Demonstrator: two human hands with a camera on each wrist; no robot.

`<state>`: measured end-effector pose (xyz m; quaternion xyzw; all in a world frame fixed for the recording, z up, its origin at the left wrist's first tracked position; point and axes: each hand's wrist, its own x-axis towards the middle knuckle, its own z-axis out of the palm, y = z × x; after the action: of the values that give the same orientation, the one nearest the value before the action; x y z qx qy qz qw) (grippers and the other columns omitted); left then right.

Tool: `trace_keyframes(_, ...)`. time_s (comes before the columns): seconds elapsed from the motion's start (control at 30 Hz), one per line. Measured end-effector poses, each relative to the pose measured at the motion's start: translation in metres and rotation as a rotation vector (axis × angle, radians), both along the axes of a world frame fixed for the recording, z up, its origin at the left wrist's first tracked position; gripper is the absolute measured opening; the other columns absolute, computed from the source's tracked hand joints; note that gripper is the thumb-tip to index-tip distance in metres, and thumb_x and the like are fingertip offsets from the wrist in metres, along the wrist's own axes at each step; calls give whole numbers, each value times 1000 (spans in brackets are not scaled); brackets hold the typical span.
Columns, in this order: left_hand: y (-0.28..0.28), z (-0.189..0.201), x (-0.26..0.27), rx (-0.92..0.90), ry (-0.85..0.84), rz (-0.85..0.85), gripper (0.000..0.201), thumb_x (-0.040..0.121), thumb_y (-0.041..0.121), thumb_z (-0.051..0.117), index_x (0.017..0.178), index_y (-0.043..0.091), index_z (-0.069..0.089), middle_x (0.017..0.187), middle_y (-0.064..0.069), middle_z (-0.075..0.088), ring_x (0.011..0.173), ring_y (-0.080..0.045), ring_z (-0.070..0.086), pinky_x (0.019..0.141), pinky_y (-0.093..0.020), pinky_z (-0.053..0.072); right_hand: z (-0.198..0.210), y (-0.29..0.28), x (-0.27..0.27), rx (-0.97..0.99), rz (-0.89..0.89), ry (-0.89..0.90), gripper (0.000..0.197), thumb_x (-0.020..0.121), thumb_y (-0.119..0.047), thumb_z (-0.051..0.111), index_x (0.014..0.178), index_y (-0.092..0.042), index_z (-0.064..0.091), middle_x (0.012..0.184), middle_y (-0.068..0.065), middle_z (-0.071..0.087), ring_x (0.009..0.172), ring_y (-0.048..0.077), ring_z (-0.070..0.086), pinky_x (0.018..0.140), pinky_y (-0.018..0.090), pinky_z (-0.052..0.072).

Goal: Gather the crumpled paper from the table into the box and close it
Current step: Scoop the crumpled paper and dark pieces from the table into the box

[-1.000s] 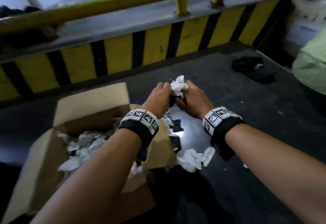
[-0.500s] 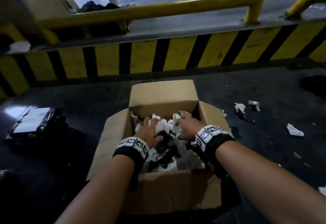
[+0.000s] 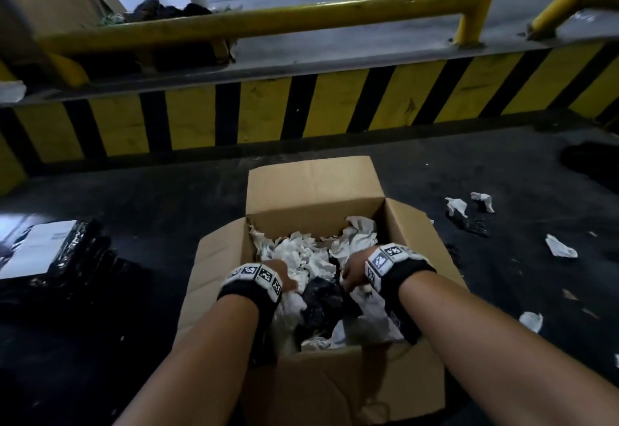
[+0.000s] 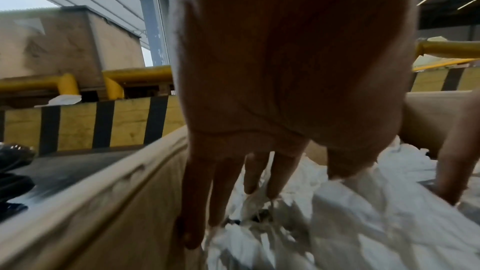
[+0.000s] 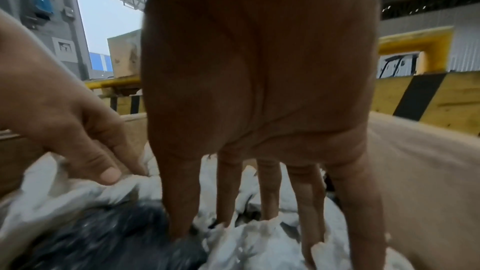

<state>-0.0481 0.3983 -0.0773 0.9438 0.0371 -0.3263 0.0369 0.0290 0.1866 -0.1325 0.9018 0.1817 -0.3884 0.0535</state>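
An open cardboard box (image 3: 311, 187) stands in front of me with its flaps up, filled with white crumpled paper (image 3: 301, 253) and some black plastic (image 3: 320, 301). Both hands are inside it. My left hand (image 3: 283, 275) presses down on the pile with straight fingers (image 4: 215, 192). My right hand (image 3: 350, 273) does the same beside it, its fingers (image 5: 267, 192) sunk into the paper. Neither hand holds anything. Several loose paper scraps (image 3: 560, 246) lie on the dark table to the right of the box.
A black wrapped bundle with a white label (image 3: 43, 251) lies at the left. A yellow-and-black striped barrier (image 3: 301, 114) with a yellow rail (image 3: 268, 23) runs along the far edge. Dark cloth (image 3: 593, 164) sits at the far right.
A second ago both hands held a paper wad above the table, right of the box. They carried it into the box, let it go, and now push flat on the pile.
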Motion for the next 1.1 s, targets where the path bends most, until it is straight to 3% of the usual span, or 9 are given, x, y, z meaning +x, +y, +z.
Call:
trace_keyframes(0.1,2,5,20,1,-156,15,55,97,39,53,137,2,51,130,-18,61,112,-32,62,82,-33,47,77,3,-20,196,-84,-132,32,82,-35,67,110,-22,74,120,7,70,103,29,67,89,41,56)
trace_keyframes(0.2,-1,-4,25,10,-136,-40,55,96,43,52,137,6,53,134,-20,58,115,-33,60,90,-35,48,85,3,-32,235,-141,-185,49,84,-34,66,131,-24,61,136,7,55,116,32,60,96,40,52)
trace_keyframes(0.27,-6,-11,16,43,-15,-95,52,99,46,49,130,5,59,132,-19,61,118,-32,60,95,-37,47,75,-3,-46,135,-106,-53,52,83,-36,69,132,-22,60,136,9,58,118,32,60,97,40,51)
trace_keyframes(0.37,-12,-16,9,86,50,-124,50,104,39,43,138,3,50,138,-19,57,124,-31,56,99,-37,44,71,-12,-60,198,-100,31,43,88,-29,68,128,-16,64,132,11,63,120,30,59,97,35,47)
trace_keyframes(0.47,-22,-7,17,136,-103,-77,46,102,42,39,134,12,54,140,-19,52,125,-36,52,104,-43,44,91,-28,-62,384,-92,-53,38,91,-26,64,129,-24,65,137,3,61,121,26,59,96,29,45)
trace_keyframes(0.6,-76,35,23,152,-282,71,59,93,59,44,136,19,40,146,-21,33,129,-46,39,101,-57,41,132,-83,-64,654,-173,-297,32,91,-19,59,119,-30,70,138,0,60,114,23,63,87,24,45)
trace_keyframes(0.73,-173,69,20,-29,-424,-16,68,89,64,50,139,19,39,147,-20,34,129,-46,41,103,-56,41,145,-172,-66,649,-274,-432,44,87,-16,59,128,-30,61,124,2,65,112,22,62,93,37,51)
trace_keyframes(0.93,-330,67,-10,-331,-515,-215,60,88,52,61,136,19,45,137,-13,49,117,-36,56,94,-38,43,102,-315,-86,437,-453,-412,87,74,-25,79,148,-29,34,142,12,46,130,32,49,106,41,43)
trace_keyframes(1.1,-420,-1,-54,-554,-349,-184,57,86,44,64,130,14,43,121,-16,58,106,-36,60,82,-35,44,24,-396,-125,264,-515,-259,118,60,-41,91,154,-35,19,154,11,30,140,41,31,115,46,30)
